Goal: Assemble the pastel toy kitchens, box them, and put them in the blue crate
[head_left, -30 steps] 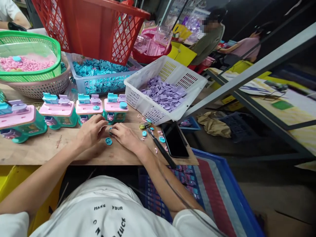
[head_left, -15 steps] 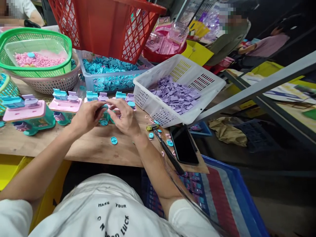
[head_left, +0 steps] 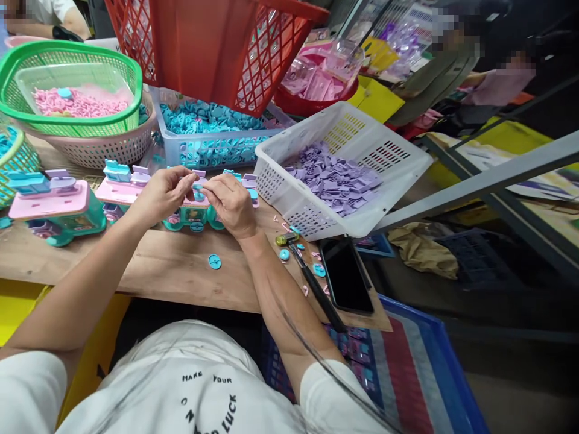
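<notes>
My left hand [head_left: 166, 191] is closed in a pinch above the row of toys. At its fingertips shows a small round blue plastic piece [head_left: 198, 194]. Close on the other side, my right hand [head_left: 230, 202] has thumb and fingers pressed together; whatever they pinch is too small to make out. Behind and below the hands stand pink-topped, teal-based toy carts, one of them partly covered [head_left: 194, 214]. A toy cart at the far left [head_left: 56, 205] carries blue and purple parts on its top. One loose blue disc [head_left: 214, 261] lies on the wooden table [head_left: 172, 271] before me.
A white basket of purple parts [head_left: 266, 175] leans at the right. Behind are a clear bin of blue parts [head_left: 208, 147], a red basket [head_left: 199, 54] and a green basket [head_left: 9, 90]. A black-handled tool [head_left: 321, 295] and a phone [head_left: 346, 274] lie at the right edge.
My fingertips have drawn slightly apart, and the right hand's fingers have folded into a tighter pinch. The whole view has shifted a little, so things appear further right.
</notes>
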Demonstrator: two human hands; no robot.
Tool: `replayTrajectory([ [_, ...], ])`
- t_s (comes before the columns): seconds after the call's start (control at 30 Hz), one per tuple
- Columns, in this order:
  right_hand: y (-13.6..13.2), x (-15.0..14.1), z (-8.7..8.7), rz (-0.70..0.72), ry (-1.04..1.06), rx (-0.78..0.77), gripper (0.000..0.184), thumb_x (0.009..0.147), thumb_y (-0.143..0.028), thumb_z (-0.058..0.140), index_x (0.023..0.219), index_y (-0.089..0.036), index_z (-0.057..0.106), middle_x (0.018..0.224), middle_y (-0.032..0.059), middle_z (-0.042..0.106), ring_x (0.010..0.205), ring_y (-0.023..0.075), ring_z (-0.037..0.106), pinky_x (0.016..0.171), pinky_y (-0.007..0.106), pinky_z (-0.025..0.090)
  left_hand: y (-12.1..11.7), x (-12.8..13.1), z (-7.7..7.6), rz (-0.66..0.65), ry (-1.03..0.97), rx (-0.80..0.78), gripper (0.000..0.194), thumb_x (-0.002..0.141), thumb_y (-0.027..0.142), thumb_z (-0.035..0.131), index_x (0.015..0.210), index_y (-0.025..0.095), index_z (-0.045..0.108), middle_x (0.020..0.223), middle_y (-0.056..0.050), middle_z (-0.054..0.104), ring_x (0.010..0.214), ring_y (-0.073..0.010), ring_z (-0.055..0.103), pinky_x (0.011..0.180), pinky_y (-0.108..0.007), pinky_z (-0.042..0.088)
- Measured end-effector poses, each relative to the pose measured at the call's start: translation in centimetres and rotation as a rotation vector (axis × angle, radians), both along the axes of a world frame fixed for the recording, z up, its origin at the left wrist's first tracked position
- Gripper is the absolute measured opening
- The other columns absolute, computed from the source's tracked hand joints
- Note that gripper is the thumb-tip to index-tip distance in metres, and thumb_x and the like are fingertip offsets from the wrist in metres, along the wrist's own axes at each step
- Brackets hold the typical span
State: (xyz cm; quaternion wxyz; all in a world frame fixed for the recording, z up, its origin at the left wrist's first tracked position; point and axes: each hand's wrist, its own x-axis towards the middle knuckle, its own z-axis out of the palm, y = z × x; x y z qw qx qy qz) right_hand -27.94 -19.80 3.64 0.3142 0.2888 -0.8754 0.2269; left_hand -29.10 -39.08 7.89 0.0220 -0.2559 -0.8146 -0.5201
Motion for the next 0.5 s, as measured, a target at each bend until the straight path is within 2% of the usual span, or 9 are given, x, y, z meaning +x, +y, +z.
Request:
replayTrajectory([
  [0.1, -0.2, -0.2, -0.6, -0.108, 0.008, 0.046, 0.033, 0.109, -0.034, 0.043, 0.108, -0.021, 0.074, 0.103, 0.0101, 0.070, 0.101, 0.0225, 0.063, 0.096, 0.037, 0.049, -0.1, -0.2, -0.2, 0.065, 0.351, -0.171, 0.034, 0.095, 0.043, 0.057, 0.090, 0.014, 0.074, 0.084, -0.006, 0.066, 0.066, -0.0143, 0.056, 0.065, -0.028, 0.047],
  [0.17, -0.3, -0.2, -0.9, -0.147, 0.016, 0.077, 0.035, 0.109, -0.035, 0.042, 0.107, -0.020, 0.074, 0.103, 0.0106, 0.071, 0.099, 0.0229, 0.063, 0.094, 0.036, 0.049, -0.3, -0.5, -0.8, 0.045, 0.484, -0.242, 0.030, 0.095, 0.038, 0.057, 0.092, 0.015, 0.076, 0.091, -0.007, 0.067, 0.069, -0.0146, 0.057, 0.068, -0.029, 0.047],
  [0.3, -0.4, -0.2, -1.4, -0.160, 0.041, 0.073, 0.037, 0.109, -0.037, 0.041, 0.106, -0.020, 0.074, 0.101, 0.0101, 0.073, 0.097, 0.0223, 0.064, 0.092, 0.035, 0.048, -0.4, -0.8, -1.8, 0.023, 0.573, -0.282, 0.030, 0.097, 0.034, 0.052, 0.098, 0.017, 0.077, 0.090, -0.006, 0.067, 0.078, -0.0169, 0.059, 0.073, -0.030, 0.049],
  [0.5, -0.4, -0.2, -1.3, -0.121, -0.046, 0.006, 0.039, 0.109, -0.040, 0.041, 0.109, -0.019, 0.074, 0.106, 0.0121, 0.073, 0.101, 0.0235, 0.066, 0.095, 0.036, 0.049, -0.4, -0.5, -2.1, 0.040, 0.538, -0.255, 0.028, 0.097, 0.031, 0.052, 0.101, 0.017, 0.076, 0.096, -0.008, 0.068, 0.085, -0.0179, 0.062, 0.077, -0.031, 0.051],
])
